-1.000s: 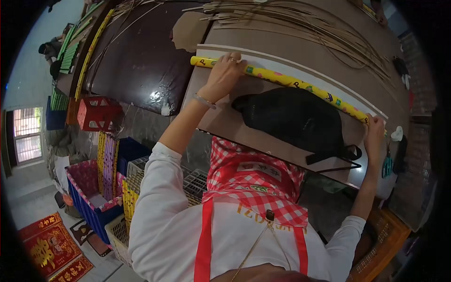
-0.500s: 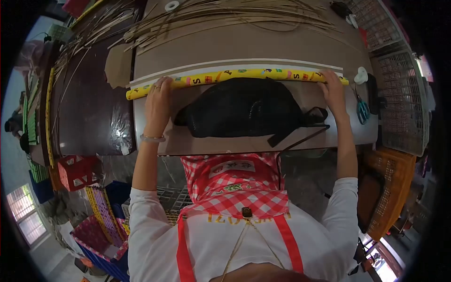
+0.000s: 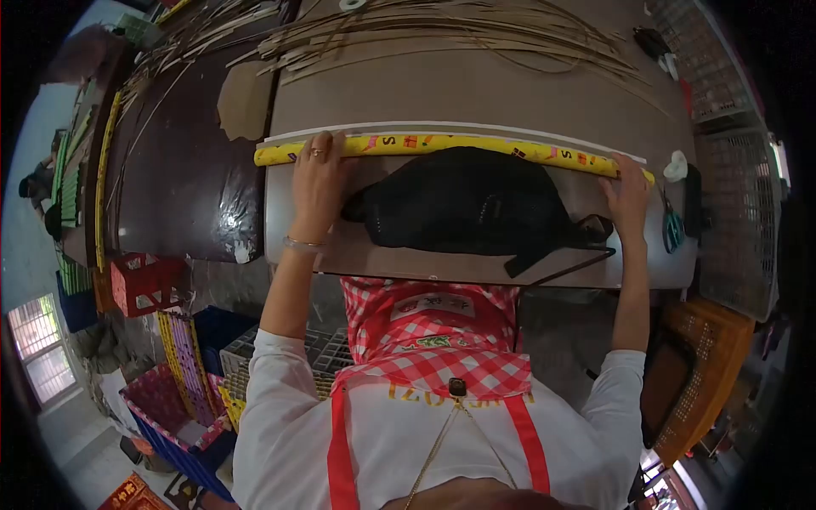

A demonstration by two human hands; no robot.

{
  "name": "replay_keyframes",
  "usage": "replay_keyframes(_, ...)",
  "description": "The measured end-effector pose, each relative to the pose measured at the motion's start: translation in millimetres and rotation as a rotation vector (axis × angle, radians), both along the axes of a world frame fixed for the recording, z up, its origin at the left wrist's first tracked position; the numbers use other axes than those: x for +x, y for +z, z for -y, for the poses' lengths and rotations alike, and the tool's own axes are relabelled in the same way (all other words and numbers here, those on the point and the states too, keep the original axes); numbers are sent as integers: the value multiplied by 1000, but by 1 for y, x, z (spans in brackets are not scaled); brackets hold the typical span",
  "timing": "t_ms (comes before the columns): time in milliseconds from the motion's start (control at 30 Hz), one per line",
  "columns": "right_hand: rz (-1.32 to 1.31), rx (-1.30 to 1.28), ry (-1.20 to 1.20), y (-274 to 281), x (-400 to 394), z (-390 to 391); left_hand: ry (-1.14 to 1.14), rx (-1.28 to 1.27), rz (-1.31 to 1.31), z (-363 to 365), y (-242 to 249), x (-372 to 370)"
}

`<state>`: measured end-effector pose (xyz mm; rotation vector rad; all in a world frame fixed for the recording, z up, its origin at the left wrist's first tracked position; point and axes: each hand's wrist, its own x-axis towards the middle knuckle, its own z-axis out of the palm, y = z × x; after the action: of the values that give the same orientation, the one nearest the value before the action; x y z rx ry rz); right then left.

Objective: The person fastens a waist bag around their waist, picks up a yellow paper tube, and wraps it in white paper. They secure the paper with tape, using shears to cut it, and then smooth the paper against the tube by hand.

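A thin roll of yellow patterned wrapping paper (image 3: 476, 146) lies across the table, with a narrow pale strip (image 3: 425, 129) along its far side. Near the roll's left end, my left hand (image 3: 319, 187) has its fingers bent over it; a ring and a bracelet show. My right hand (image 3: 627, 195) grips the roll close to its right end, thumb on the near side. Between my forearms rests a black bag (image 3: 463, 204) with a strap, just in front of the roll. The undersides of both hands are hidden.
Long thin strips (image 3: 442, 42) lie across the back of the table (image 3: 476, 93). Scissors with teal handles (image 3: 672, 231) and a small white object (image 3: 676, 167) sit at the right, beside grey crates (image 3: 735, 212). A brown cardboard piece (image 3: 244, 100) lies at left.
The view has shifted, moving the scene rightward. The roll shows a different part of its pattern, and less of the pale strip shows behind it. Both hands stay at its ends.
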<state>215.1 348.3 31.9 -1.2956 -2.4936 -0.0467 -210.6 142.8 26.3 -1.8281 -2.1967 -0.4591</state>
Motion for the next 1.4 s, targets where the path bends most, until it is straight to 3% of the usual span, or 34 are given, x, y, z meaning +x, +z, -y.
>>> replay_keyframes(67,-48,-115,-29,-11,10,-6,28,-3,20,1,-3,0)
replay_keyframes(267,8,126,19,-35,18,-15,32,-29,123,0,-4,-1)
replay_keyframes(400,-10,52,-7,-44,24,-22,34,11,157,4,-4,1)
replay_keyframes(800,67,47,-37,-43,25,-14,33,-7,104,10,-11,1)
replay_keyframes(867,109,139,13,-46,28,-15,43,-28,89,9,-13,1)
replay_keyframes(1033,122,58,-33,-28,15,-6,-8,31,108,8,-13,-2)
replay_keyframes(1400,40,76,33,-26,9,-5,2,-60,87,-1,-5,-2)
